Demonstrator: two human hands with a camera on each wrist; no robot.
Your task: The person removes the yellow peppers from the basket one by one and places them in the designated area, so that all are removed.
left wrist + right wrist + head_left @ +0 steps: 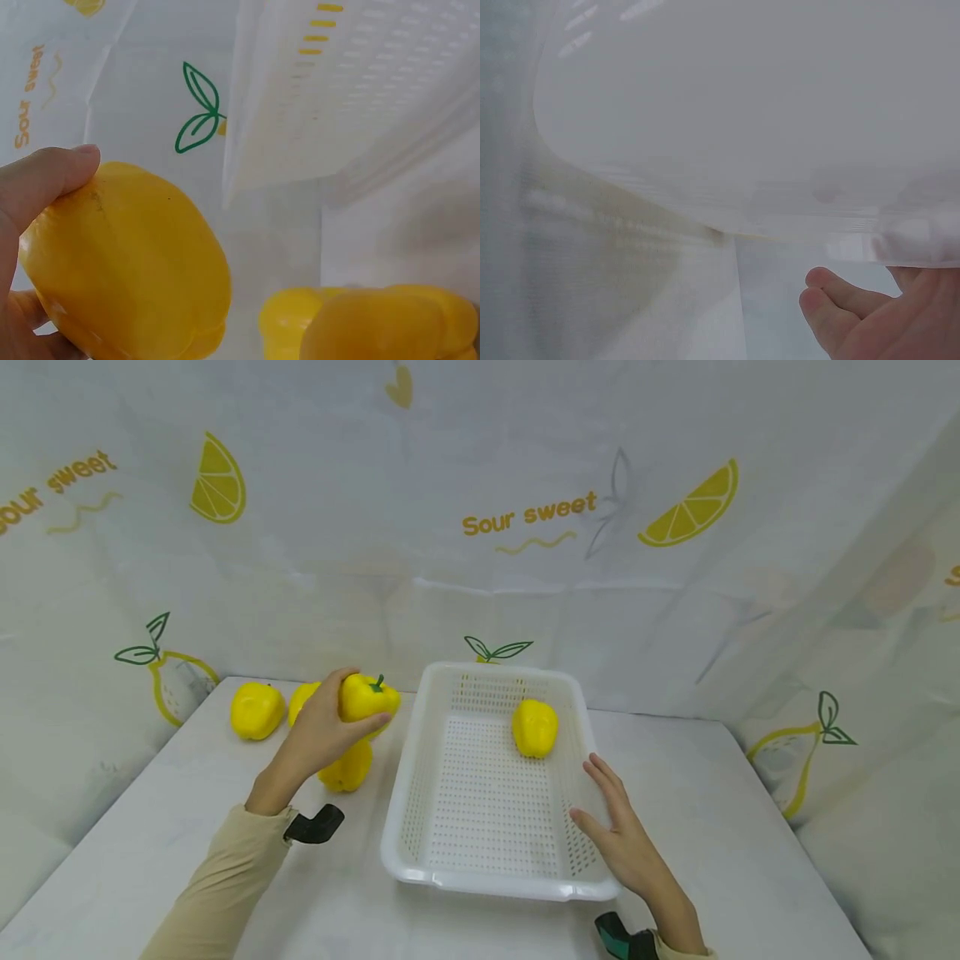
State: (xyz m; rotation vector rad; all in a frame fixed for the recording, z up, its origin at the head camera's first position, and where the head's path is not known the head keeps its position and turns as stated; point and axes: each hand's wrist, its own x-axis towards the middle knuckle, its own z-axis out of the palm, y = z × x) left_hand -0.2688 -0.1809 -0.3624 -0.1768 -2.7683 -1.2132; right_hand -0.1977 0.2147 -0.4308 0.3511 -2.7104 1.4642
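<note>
A yellow bell pepper (369,697) with a green stem is gripped between the thumb and fingers of my left hand (324,727), raised over the table left of the basket. The same pepper fills the lower left of the left wrist view. Inside the white perforated basket (487,887), another yellow bell pepper (536,728) lies near the right wall. My right hand (622,835) rests at the basket's right rim with its fingers extended and spread. In the right wrist view, those fingers (832,307) show beside the basket's smooth white outer wall.
Several yellow bell peppers stand on the white table (315,893) to the left: one at the far left (257,711), one (300,697) partly behind my left hand, one (347,768) below it. A lemon-print curtain (345,552) hangs behind the table.
</note>
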